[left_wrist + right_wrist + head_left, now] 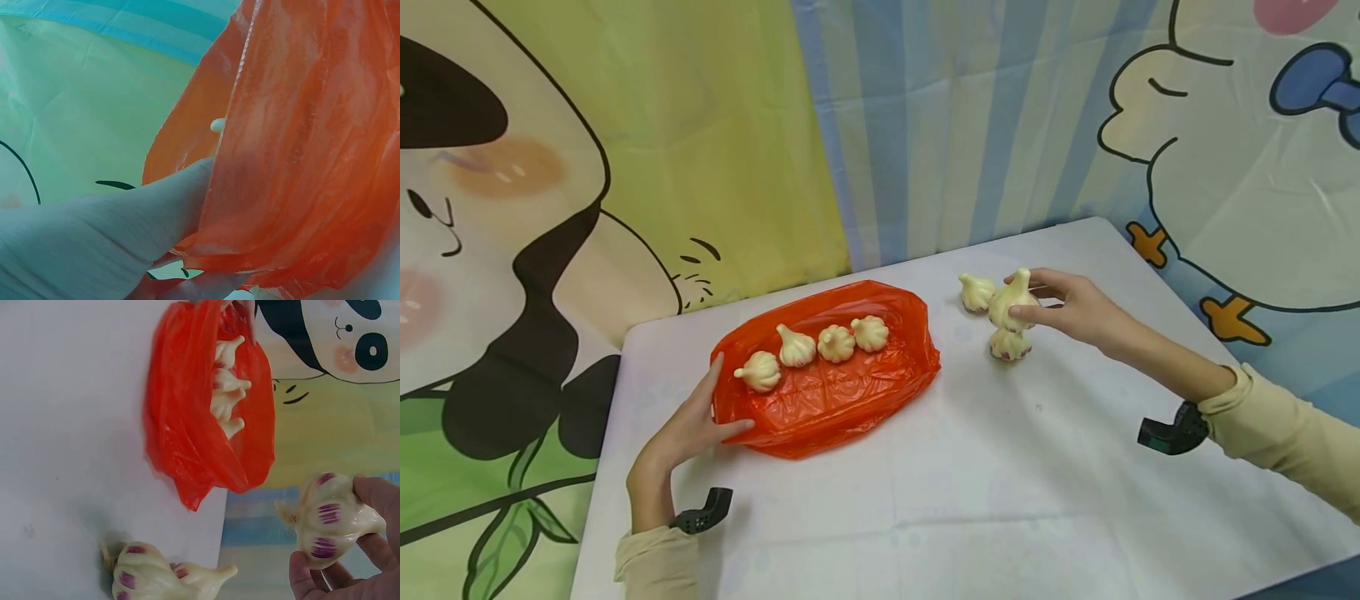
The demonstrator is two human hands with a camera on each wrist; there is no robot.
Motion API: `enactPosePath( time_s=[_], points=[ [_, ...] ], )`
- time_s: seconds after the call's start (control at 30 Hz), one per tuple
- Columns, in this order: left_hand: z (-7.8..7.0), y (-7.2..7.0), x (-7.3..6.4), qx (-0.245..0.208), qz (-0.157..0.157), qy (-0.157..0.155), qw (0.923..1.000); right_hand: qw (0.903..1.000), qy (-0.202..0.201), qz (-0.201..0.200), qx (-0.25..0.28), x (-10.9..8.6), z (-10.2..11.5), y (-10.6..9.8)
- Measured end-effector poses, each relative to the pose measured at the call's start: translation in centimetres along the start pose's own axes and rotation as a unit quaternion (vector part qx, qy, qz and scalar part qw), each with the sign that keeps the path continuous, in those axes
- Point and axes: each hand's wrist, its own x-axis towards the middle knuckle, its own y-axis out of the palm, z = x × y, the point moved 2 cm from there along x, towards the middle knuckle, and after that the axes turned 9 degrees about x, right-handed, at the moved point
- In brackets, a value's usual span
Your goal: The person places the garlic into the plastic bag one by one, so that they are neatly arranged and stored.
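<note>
My left hand (694,423) grips the left end of an open red plastic bag (823,402); up close in the left wrist view, its thumb goes inside the thin red film. Several garlic bulbs (797,347) lie in a row within the bag. Over on the right, my right hand (1071,308) holds one garlic bulb (1013,302) between thumb and fingers, raised above the table. Purple streaks and a tuft of roots show on this held bulb (328,519) in the right wrist view. Two more bulbs rest near it, one behind (975,293) and one in front (1009,345).
A white-covered table (970,508) carries everything. Its back edge runs along a printed cloth backdrop (925,125) with cartoon animals. Dark camera mounts (1176,429) sit on both wrists.
</note>
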Motion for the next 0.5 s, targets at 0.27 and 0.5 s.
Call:
enactPosePath(
  time_s=[0.27,0.5],
  points=[
    [-0.1,-0.1,-0.1,-0.001,-0.002,0.005,1.0000,0.9991,-0.014,0.040,0.007,-1.2,1.6,2.0],
    [0.2,0.1,0.1,-0.002,-0.005,0.011,0.9999,0.9965,-0.049,0.062,0.029,-2.0,2.4,4.0]
  ],
)
